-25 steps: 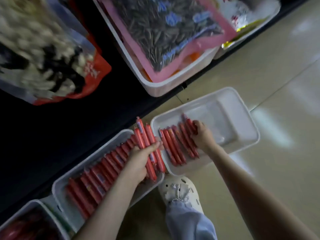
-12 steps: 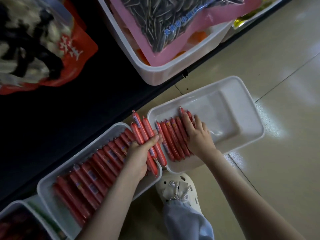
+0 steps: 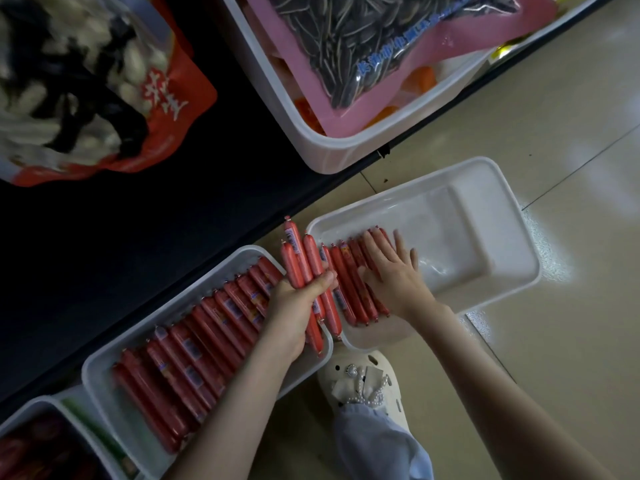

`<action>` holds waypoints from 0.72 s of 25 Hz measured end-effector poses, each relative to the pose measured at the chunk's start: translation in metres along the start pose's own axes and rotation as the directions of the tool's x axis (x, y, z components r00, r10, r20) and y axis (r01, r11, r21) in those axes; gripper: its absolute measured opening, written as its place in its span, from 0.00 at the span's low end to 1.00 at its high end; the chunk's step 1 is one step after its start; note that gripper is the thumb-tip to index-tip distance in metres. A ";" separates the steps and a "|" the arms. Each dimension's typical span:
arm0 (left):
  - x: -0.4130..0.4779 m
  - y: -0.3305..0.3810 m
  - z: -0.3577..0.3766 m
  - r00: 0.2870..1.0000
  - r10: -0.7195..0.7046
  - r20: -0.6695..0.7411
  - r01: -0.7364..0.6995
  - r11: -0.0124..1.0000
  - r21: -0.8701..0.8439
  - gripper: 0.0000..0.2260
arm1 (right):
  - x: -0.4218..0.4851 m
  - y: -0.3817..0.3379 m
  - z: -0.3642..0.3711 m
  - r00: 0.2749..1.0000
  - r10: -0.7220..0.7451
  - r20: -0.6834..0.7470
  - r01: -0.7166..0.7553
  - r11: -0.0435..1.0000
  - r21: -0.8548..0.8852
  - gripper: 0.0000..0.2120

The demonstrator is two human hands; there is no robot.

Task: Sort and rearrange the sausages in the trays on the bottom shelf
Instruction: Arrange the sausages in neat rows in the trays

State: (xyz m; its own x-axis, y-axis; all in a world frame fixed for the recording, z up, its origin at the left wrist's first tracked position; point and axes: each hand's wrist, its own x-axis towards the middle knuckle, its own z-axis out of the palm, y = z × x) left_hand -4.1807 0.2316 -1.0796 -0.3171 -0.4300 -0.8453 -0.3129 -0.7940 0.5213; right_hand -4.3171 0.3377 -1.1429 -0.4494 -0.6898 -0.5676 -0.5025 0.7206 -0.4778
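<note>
two white rectangular plastic trays lie side by side at the foot of a dark shelf unit (image 3: 104,220), their short ends just about touching

the left white tray (image 3: 90,375) is packed with a long row of red plastic-wrapped sausages (image 3: 194,344) lying parallel across it. the right white tray (image 3: 512,216) rests on the beige tiled floor (image 3: 554,133) and carries a short row of the same red sausages (image 3: 348,282) at its left end only, the remainder of its bottom bare

the left-hand grip (image 3: 298,306) is curled round a small bundle of red sausages (image 3: 298,258) (three or four, hard to count), holding them over the spot where the two trays meet, with their upper ends poking out past the tray rims. the right-hand grip (image 3: 394,275) has hold of nothing: its fingers are straight and spread, laid flat on the right end of the short row in the right tray

a cream clog with pearl charms (image 3: 367,379) and a pale blue trouser leg (image 3: 374,445) sit just below the trays. higher up, a white bin (image 3: 311,147) carries a pink bag of sunflower seeds (image 3: 363,39), and a red snack bag (image 3: 166,98) lies to its left
</note>
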 end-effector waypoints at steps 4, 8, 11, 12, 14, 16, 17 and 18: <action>-0.008 0.002 0.018 0.982 0.043 0.181 -0.101 0.941 0.324 0.05 | -0.038 -0.040 -0.027 0.985 0.007 0.172 -0.150 0.529 0.835 0.29; -0.014 0.015 0.035 0.925 -0.048 0.377 -0.173 0.830 0.530 0.09 | -0.046 -0.039 -0.034 0.961 -0.119 0.251 -0.216 0.248 0.944 0.16; -0.009 0.026 0.045 0.941 -0.092 0.327 -0.185 0.670 0.719 0.14 | -0.043 -0.030 -0.029 0.971 -0.116 0.207 -0.198 0.084 0.977 0.15; -0.006 0.029 0.048 0.955 -0.085 0.285 -0.190 0.566 0.802 0.21 | -0.043 -0.028 -0.026 0.973 -0.112 0.204 -0.200 0.047 0.979 0.19; -0.003 0.030 0.053 0.969 -0.062 0.237 -0.187 0.435 0.881 0.32 | -0.041 -0.025 -0.024 0.975 -0.109 0.192 -0.193 0.005 0.981 0.24; -0.001 0.023 0.053 0.967 -0.032 0.252 -0.202 0.502 0.841 0.32 | -0.039 -0.027 -0.026 0.983 -0.094 0.156 -0.161 -0.048 0.986 0.20; -0.003 0.020 0.053 0.963 0.005 0.269 -0.227 0.550 0.803 0.31 | -0.037 -0.028 -0.030 0.988 -0.076 0.134 -0.140 -0.075 0.987 0.17; -0.006 0.018 0.051 0.954 0.077 0.289 -0.280 0.569 0.773 0.29 | -0.035 -0.027 -0.034 0.993 -0.037 0.116 -0.118 -0.079 0.990 0.14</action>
State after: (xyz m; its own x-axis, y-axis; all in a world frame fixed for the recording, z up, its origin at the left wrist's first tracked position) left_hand -4.2301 0.2421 -1.0597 -0.5855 -0.3469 -0.7327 -0.7813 0.0006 0.6241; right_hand -4.3131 0.3398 -1.0871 -0.3424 -0.7029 -0.6235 0.8240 0.0941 -0.5587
